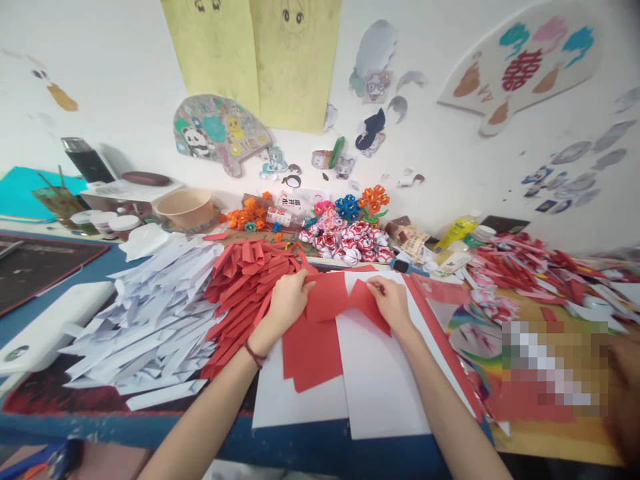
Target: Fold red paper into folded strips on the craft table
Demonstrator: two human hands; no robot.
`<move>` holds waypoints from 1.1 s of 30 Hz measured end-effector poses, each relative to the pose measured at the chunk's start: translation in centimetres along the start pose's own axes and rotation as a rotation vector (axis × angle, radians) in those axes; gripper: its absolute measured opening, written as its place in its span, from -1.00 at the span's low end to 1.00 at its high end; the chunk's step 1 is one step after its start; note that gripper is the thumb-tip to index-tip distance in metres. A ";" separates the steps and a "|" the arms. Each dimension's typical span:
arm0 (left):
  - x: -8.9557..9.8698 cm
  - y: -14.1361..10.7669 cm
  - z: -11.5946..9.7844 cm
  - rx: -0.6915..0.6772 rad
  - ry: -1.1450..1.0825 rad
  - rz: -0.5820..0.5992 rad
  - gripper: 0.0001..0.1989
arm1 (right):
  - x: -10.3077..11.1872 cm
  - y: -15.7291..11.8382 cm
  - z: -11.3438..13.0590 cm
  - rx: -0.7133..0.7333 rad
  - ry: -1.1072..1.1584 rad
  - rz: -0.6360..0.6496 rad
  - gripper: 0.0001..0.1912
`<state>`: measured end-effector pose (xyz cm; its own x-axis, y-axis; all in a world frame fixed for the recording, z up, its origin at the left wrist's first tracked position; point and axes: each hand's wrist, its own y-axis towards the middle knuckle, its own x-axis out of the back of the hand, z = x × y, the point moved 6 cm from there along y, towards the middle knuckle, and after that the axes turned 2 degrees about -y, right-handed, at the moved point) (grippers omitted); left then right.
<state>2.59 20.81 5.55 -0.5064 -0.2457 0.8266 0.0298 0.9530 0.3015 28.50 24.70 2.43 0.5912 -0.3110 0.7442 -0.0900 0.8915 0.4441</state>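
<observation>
My left hand (293, 295), with a dark red band at the wrist, is closed on the left part of a red paper (326, 298). My right hand (390, 300) pinches a red piece (364, 303) to its right. The two red parts come close at a narrow notch; whether they are joined is hard to tell. Beneath the hands, more red sheets (315, 353) rest over white sheets (383, 380). Just left of my left hand is a heap of folded red strips (245, 280), beside a larger heap of folded white strips (150, 320).
Red-and-white paper flowers (350, 243) and orange flowers (250, 215) stand at the back, near a wooden bowl (184, 207). A white power bank (55, 327) lies at the left. Red and white scraps (540, 267) cover the right side.
</observation>
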 end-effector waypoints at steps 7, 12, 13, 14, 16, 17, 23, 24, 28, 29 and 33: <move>-0.9 0.6 1.3 0.054 -0.169 0.030 -0.88 | -0.3 0.0 -0.1 -0.023 0.151 -0.009 -0.77; -0.5 0.6 1.2 0.042 -0.200 0.009 -0.88 | 0.1 0.0 -0.2 -0.027 0.157 -0.044 -0.76; -0.4 0.6 1.1 0.040 -0.199 0.003 -0.87 | 0.2 0.0 -0.3 -0.033 0.156 -0.046 -0.76; -0.3 0.6 1.1 0.041 -0.198 -0.002 -0.86 | 0.2 0.0 -0.3 -0.038 0.155 -0.046 -0.76; -0.2 0.6 1.1 0.046 -0.201 -0.011 -0.84 | 0.3 0.0 -0.4 -0.050 0.151 -0.045 -0.77; -0.1 0.6 1.1 0.048 -0.203 -0.013 -0.83 | 0.3 0.0 -0.5 -0.056 0.149 -0.046 -0.77; 0.2 0.6 1.1 0.044 -0.244 -0.045 -0.87 | 0.7 0.1 -1.0 -0.156 0.266 -0.037 -0.71; 0.4 0.6 1.0 0.041 -0.262 -0.063 -0.88 | 0.8 0.1 -1.2 -0.200 0.343 -0.017 -0.68; 1.4 0.5 0.7 0.037 -0.353 -0.154 -0.88 | 0.5 -0.6 -1.4 -0.425 0.862 0.136 -0.51; 1.6 0.4 0.7 0.037 -0.375 -0.178 -0.88 | 0.3 -0.8 -1.4 -0.476 0.985 0.185 -0.49; 2.0 0.4 0.8 0.047 -0.484 -0.259 -0.83 | -0.4 -1.7 -1.7 -0.607 1.180 0.318 -0.62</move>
<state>0.91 20.88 6.93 -0.8309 -0.3742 0.4118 -0.1813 0.8817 0.4355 29.79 23.87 0.47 0.9656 0.1245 -0.2284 -0.1675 0.9694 -0.1797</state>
